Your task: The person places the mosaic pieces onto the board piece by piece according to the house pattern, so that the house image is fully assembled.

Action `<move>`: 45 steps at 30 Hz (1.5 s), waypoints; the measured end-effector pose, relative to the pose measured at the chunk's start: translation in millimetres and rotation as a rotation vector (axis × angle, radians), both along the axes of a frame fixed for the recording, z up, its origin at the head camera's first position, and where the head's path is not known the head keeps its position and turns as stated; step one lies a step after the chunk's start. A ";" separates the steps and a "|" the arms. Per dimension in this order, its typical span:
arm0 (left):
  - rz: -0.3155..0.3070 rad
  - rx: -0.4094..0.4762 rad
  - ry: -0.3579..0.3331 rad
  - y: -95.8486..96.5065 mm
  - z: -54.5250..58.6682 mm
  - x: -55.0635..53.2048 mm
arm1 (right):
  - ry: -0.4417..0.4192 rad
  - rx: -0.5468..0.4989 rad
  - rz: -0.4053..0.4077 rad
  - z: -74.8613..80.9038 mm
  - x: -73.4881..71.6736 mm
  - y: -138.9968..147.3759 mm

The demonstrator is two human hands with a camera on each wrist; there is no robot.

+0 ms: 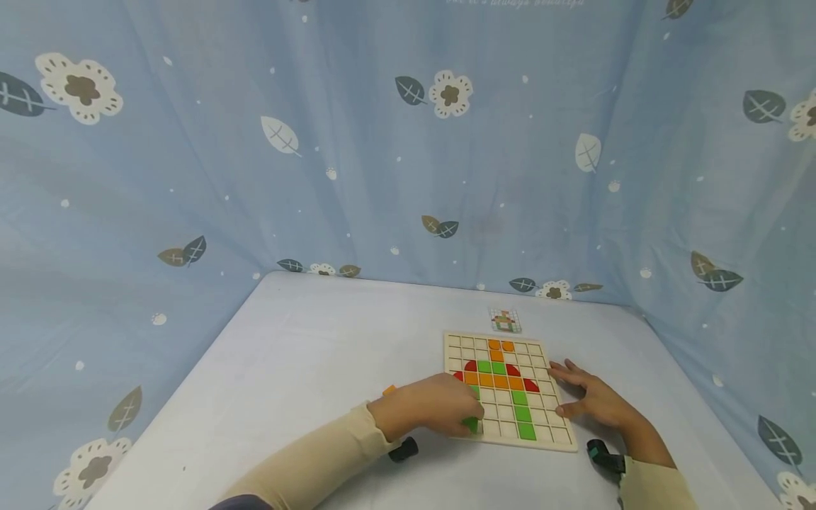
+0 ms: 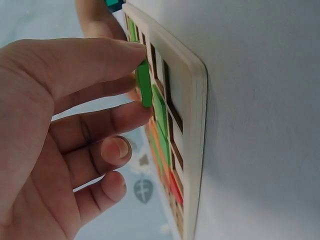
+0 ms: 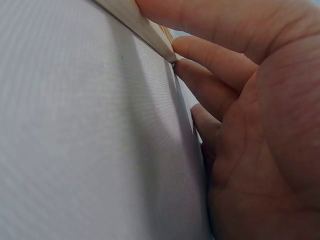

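Note:
My left hand (image 1: 440, 405) is over the near left part of a pale wooden grid board (image 1: 523, 445). Between thumb and fingertip it pinches a small green square tile (image 2: 144, 84), held on edge close over the grid cells. Green, orange and red tiles lie in the board, among them an orange row (image 1: 494, 381), a green column (image 1: 523, 414) and a rounded red tile (image 1: 530, 385). My right hand (image 1: 596, 398) is at the board's right side, its thumb and extended fingertips touching the edge.
A small picture card (image 1: 506, 321) with a coloured grid pattern lies behind the board. An orange piece (image 1: 389, 390) shows past my left wrist, partly hidden by it. The white table (image 1: 319, 340) meets a blue patterned curtain (image 1: 370, 177) at the back and sides.

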State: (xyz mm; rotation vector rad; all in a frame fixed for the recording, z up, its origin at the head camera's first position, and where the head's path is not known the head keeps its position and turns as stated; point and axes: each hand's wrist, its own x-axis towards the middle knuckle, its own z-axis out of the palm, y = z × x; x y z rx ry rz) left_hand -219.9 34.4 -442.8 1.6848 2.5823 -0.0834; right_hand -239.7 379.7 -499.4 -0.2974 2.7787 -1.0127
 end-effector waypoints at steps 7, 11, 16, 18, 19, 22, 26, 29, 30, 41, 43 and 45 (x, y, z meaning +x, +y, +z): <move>-0.018 -0.010 -0.006 6.4 -1.5 1.7 | -0.004 0.014 -0.005 0.2 -1.5 -1.3; -0.018 -0.012 -0.005 8.1 -2.5 1.1 | -0.001 0.007 0.000 0.1 -1.9 -1.0; -0.023 -0.009 -0.019 8.7 -5.7 -2.1 | 0.005 0.000 0.002 -0.2 -2.7 -0.2; -0.018 -0.011 -0.023 9.1 -7.0 -3.1 | 0.006 0.000 0.002 -0.2 -3.0 0.0; -0.015 -0.013 -0.024 9.3 -7.7 -3.5 | 0.007 0.000 0.002 -0.3 -3.1 0.1; -0.002 -0.014 -0.030 10.0 -9.5 -4.9 | 0.007 -0.008 0.006 -0.4 -3.0 0.6; 0.012 -0.015 -0.031 10.9 -10.0 -5.6 | 0.010 -0.013 0.009 -0.1 -3.0 0.8; 0.017 -0.017 -0.028 11.3 -9.2 -5.5 | 0.012 -0.016 0.006 0.2 -3.0 0.4; 0.018 -0.018 -0.029 11.3 -8.7 -5.4 | 0.012 -0.016 0.004 0.3 -3.0 0.3; 0.016 -0.006 -0.061 11.8 -9.0 -7.2 | 0.002 -0.012 -0.010 -0.8 -2.2 -0.5; 0.017 -0.002 -0.075 12.1 -8.8 -6.9 | 0.001 -0.007 -0.011 -0.9 -1.9 -0.5; 0.015 -0.002 -0.078 12.5 -8.4 -6.4 | 0.000 -0.006 -0.011 -0.9 -1.7 -0.3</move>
